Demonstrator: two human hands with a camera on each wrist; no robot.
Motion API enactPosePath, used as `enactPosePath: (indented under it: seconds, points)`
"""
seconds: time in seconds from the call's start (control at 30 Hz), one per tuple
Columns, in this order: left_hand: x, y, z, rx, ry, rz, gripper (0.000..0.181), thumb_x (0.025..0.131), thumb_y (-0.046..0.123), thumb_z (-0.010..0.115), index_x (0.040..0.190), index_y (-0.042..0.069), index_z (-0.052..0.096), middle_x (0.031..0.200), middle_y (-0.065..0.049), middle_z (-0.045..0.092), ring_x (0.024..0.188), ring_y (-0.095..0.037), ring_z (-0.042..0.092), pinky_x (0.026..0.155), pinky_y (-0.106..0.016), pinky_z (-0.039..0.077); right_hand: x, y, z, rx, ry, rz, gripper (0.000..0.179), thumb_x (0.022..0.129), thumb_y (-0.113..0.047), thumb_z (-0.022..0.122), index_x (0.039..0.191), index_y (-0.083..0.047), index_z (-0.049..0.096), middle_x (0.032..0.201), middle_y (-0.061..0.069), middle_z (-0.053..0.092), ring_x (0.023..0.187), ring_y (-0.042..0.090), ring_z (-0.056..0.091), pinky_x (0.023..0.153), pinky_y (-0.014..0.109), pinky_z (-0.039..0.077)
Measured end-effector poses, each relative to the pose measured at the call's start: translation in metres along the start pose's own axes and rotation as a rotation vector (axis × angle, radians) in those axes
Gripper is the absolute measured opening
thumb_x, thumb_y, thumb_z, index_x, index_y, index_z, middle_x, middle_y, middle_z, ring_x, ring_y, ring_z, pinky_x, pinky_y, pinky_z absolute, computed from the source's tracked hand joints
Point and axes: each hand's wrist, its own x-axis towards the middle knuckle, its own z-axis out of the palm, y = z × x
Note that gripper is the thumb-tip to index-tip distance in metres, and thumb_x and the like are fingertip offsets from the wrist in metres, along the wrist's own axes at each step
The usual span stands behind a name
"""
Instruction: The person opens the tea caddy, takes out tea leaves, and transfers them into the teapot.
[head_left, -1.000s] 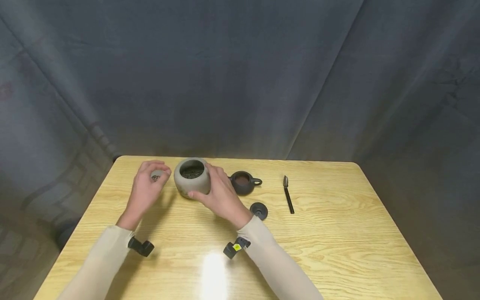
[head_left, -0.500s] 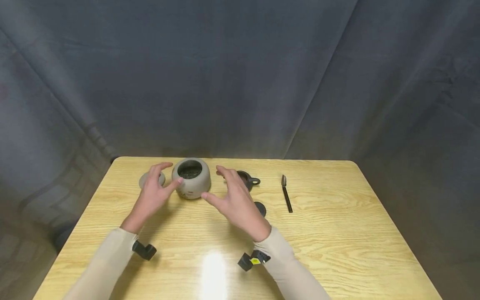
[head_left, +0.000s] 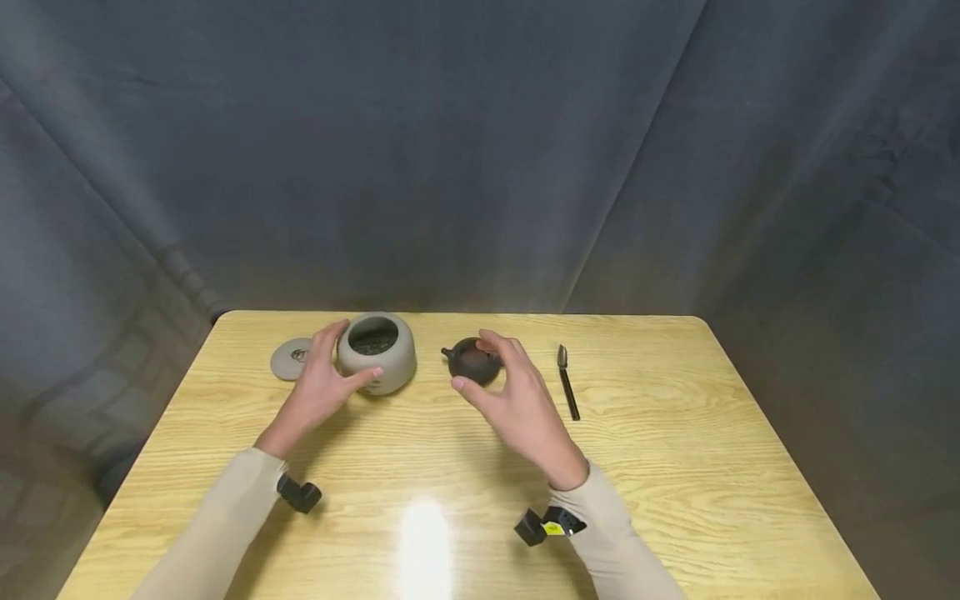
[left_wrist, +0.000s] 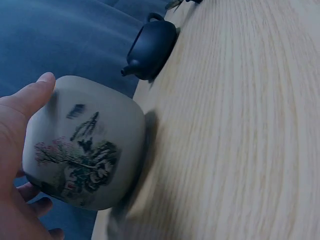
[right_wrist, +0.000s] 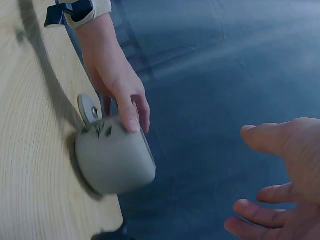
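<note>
My left hand holds the round grey tea jar by its left side, thumb on the front shoulder and fingers round the far side. Dark leaves lie inside the uncovered jar. A landscape painting shows on its wall in the left wrist view. My right hand hovers with thumb and fingers spread and nothing between them, overlapping the small dark teapot in the head view. The teapot is lidless, its spout pointing left and its handle hidden behind my fingers.
A flat grey jar lid lies left of the jar. Right of the teapot is a slim tool with a black handle and metallic, spoon-like tip. Grey curtains hang behind the wooden table.
My left hand has released the jar lid on the table and moved right onto the jar. My right hand has let go of the jar and moved right toward the teapot.
</note>
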Motion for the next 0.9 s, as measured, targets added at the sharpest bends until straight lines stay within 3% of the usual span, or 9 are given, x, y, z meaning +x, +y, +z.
enactPosePath:
  seconds: [0.67,0.9]
  points:
    - [0.009,0.002,0.009,0.005,0.011,-0.047,0.117,0.089,0.054,0.083,0.172,0.008,0.014,0.175,-0.024,0.017,0.160,-0.048,0.026,0.125,-0.072,0.029,-0.016,0.067,-0.034,-0.040,0.037,0.178,0.074,0.098,-0.032,0.078,0.159,-0.005,0.044,0.150,0.018,0.059,0.144,0.039,0.055,0.122,0.056,0.045]
    - [0.010,0.004,0.009,0.016,-0.004,-0.042,0.117,0.089,0.053,0.083,0.172,0.009,0.014,0.175,-0.024,0.017,0.159,-0.049,0.028,0.124,-0.073,0.030,-0.019,0.095,-0.044,-0.072,0.046,0.243,0.073,0.102,-0.029,0.073,0.161,-0.001,0.040,0.153,0.021,0.055,0.146,0.041,0.051,0.116,0.062,0.047]
